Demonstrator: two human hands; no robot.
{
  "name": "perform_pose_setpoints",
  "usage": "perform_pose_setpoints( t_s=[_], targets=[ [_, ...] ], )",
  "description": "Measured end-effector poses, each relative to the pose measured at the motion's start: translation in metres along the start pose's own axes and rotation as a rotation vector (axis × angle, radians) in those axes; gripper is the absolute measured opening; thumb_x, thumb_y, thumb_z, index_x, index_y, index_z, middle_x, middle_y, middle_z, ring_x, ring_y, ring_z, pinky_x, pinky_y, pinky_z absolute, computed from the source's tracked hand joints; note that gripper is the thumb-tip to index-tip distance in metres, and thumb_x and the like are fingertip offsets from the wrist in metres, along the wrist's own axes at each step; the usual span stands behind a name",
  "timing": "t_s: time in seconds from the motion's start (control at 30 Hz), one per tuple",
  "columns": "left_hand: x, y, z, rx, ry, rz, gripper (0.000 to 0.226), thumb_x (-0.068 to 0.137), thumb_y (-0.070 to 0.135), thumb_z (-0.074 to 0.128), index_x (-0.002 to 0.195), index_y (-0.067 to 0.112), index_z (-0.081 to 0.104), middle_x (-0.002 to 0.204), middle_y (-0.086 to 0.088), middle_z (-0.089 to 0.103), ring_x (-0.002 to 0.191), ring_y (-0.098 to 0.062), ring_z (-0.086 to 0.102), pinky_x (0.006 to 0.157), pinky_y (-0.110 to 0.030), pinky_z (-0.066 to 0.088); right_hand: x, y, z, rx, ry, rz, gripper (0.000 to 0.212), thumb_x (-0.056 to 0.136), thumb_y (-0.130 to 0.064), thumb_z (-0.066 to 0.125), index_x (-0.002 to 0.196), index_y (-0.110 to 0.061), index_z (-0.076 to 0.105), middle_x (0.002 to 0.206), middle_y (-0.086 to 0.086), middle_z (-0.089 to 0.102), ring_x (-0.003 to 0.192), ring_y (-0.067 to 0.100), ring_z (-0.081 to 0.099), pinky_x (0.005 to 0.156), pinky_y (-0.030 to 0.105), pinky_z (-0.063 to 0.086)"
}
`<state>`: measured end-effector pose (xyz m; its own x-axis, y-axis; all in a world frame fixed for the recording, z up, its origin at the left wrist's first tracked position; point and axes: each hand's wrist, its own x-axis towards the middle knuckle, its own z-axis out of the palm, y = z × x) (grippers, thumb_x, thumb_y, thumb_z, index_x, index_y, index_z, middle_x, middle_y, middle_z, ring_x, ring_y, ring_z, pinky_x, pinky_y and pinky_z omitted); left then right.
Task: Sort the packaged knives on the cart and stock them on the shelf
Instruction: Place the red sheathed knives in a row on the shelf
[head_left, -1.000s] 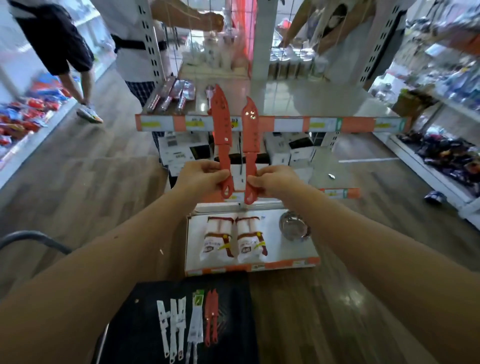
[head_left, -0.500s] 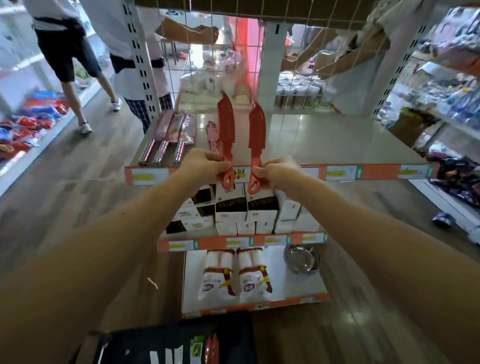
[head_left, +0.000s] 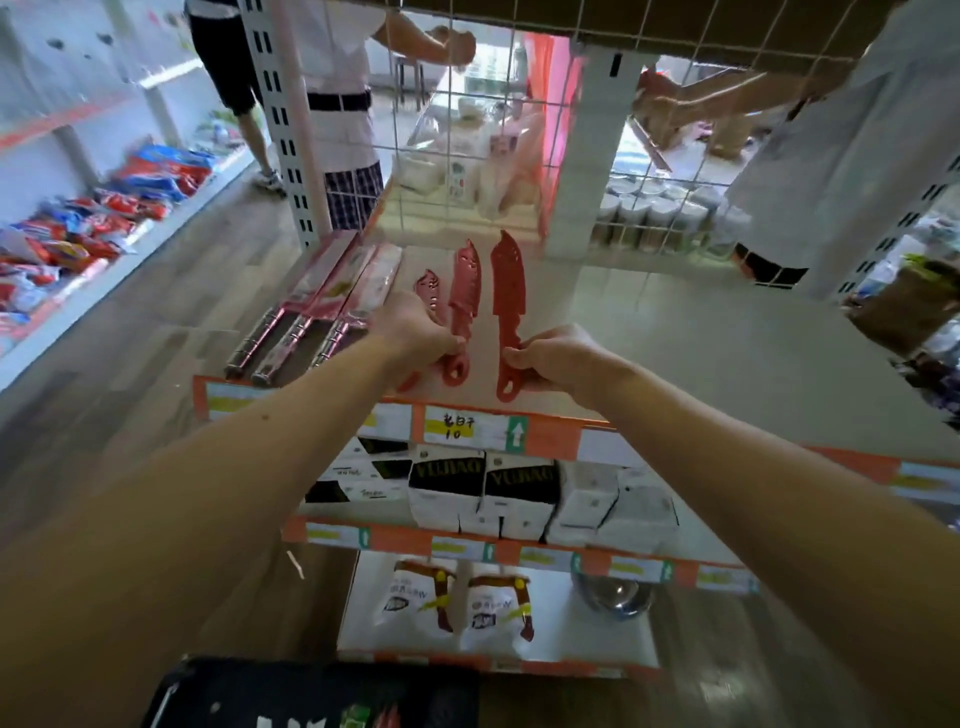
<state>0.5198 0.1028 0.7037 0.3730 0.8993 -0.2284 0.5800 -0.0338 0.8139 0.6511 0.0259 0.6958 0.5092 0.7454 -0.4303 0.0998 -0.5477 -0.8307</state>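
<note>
1. Up and left of the price tag (head_left: 449, 426), three boxed knives (head_left: 332, 296) lie side by side on the shelf (head_left: 675, 332), already stocked.
2. Just above the tag lies one small red knife (head_left: 428, 287), partly hidden by the left hand (head_left: 415, 332).
3. That hand pinches the middle red knife (head_left: 464, 293) by its handle.
4. Above-right of the tag, the right hand (head_left: 558, 358) pinches the right red knife (head_left: 508, 296) likewise; both await release.
5. Well below the tag, the cart (head_left: 234, 696) holds more packages, probably a few; blur defeats counting.
</note>
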Motion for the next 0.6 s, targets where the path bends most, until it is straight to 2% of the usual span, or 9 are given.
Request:
perform_pose_setpoints(
  t_s=[0.1, 0.13, 0.17, 0.23, 0.3, 0.33, 0.4, 0.5, 0.6],
  targets=[
    [0.008, -0.001, 0.003, 0.015, 0.018, -0.014, 0.024, 0.075, 0.014, 0.075, 0.093, -0.001, 0.067, 0.086, -0.013, 0.067, 0.086, -0.027, 0.067, 0.083, -0.041, 0.057, 0.016, 0.002, 0.001, -0.052, -0.019, 0.006, 0.029, 0.083, -0.014, 0.068, 0.107, 0.003, 0.066, 0.105, 0.016, 0.070, 0.090, 0.021, 0.067, 0.086, 0.028, 0.055],
    [0.010, -0.002, 0.004, 0.009, 0.016, -0.030, 0.023, 0.075, 0.013, 0.075, 0.092, -0.001, 0.067, 0.086, -0.013, 0.066, 0.086, -0.027, 0.067, 0.082, -0.041, 0.057, 0.019, 0.002, 0.002, -0.079, -0.024, 0.008, 0.029, 0.082, -0.016, 0.069, 0.105, 0.002, 0.067, 0.101, 0.013, 0.070, 0.084, 0.019, 0.067, 0.081, 0.026, 0.056],
    [0.012, -0.004, 0.004, 0.011, 0.010, -0.042, 0.023, 0.075, 0.012, 0.075, 0.093, 0.000, 0.066, 0.088, -0.014, 0.066, 0.087, -0.027, 0.067, 0.082, -0.040, 0.057, 0.021, 0.003, 0.002, -0.111, -0.026, 0.010, 0.029, 0.082, -0.018, 0.070, 0.104, 0.000, 0.068, 0.095, 0.010, 0.069, 0.074, 0.016, 0.064, 0.069, 0.020, 0.055],
    [0.014, -0.007, 0.004, 0.043, -0.004, -0.051, 0.024, 0.075, 0.012, 0.075, 0.094, 0.000, 0.066, 0.093, -0.016, 0.066, 0.089, -0.028, 0.067, 0.082, -0.039, 0.057, 0.024, 0.004, 0.003, -0.147, -0.020, 0.013, 0.027, 0.082, -0.020, 0.070, 0.101, -0.001, 0.069, 0.085, 0.008, 0.066, 0.059, 0.010, 0.054, 0.045, 0.013, 0.045],
    [0.015, -0.011, 0.004, 0.101, -0.017, -0.039, 0.024, 0.076, 0.012, 0.074, 0.095, -0.001, 0.067, 0.096, -0.017, 0.067, 0.091, -0.029, 0.067, 0.083, -0.039, 0.057, 0.028, 0.003, 0.005, -0.143, -0.007, 0.022, 0.021, 0.082, -0.019, 0.070, 0.094, -0.001, 0.068, 0.075, 0.006, 0.062, 0.053, 0.008, 0.050, 0.037, 0.012, 0.040],
    [0.015, -0.012, 0.004, 0.133, -0.021, -0.027, 0.025, 0.077, 0.012, 0.073, 0.097, -0.001, 0.067, 0.097, -0.017, 0.067, 0.091, -0.029, 0.067, 0.084, -0.040, 0.057, 0.030, 0.003, 0.006, -0.137, -0.001, 0.030, 0.018, 0.082, -0.019, 0.071, 0.088, -0.003, 0.067, 0.071, 0.004, 0.060, 0.052, 0.008, 0.050, 0.037, 0.012, 0.042],
    [0.015, -0.013, 0.004, 0.204, -0.010, 0.018, 0.027, 0.077, 0.013, 0.073, 0.099, -0.002, 0.067, 0.098, -0.018, 0.067, 0.093, -0.029, 0.066, 0.085, -0.039, 0.056, 0.032, 0.001, 0.007, -0.120, 0.003, 0.047, 0.016, 0.081, -0.020, 0.072, 0.081, -0.006, 0.064, 0.072, 0.005, 0.061, 0.053, 0.009, 0.053, 0.047, 0.015, 0.047],
    [0.016, -0.015, 0.004, 0.330, 0.024, 0.126, 0.028, 0.077, 0.018, 0.073, 0.095, -0.003, 0.070, 0.096, -0.018, 0.069, 0.093, -0.030, 0.064, 0.086, -0.036, 0.053, 0.036, 0.000, 0.011, -0.081, -0.010, 0.062, 0.020, 0.079, -0.017, 0.074, 0.087, -0.002, 0.064, 0.083, 0.010, 0.065, 0.062, 0.015, 0.060, 0.067, 0.024, 0.055],
    [0.015, -0.016, 0.004, 0.411, 0.011, 0.187, 0.022, 0.079, 0.019, 0.070, 0.085, -0.002, 0.070, 0.080, -0.014, 0.064, 0.089, -0.031, 0.064, 0.071, -0.027, 0.046, 0.035, 0.000, 0.017, -0.081, -0.022, 0.063, 0.020, 0.075, -0.015, 0.077, 0.077, -0.003, 0.062, 0.087, 0.013, 0.066, 0.078, 0.020, 0.064, 0.083, 0.036, 0.057]
  ],
)
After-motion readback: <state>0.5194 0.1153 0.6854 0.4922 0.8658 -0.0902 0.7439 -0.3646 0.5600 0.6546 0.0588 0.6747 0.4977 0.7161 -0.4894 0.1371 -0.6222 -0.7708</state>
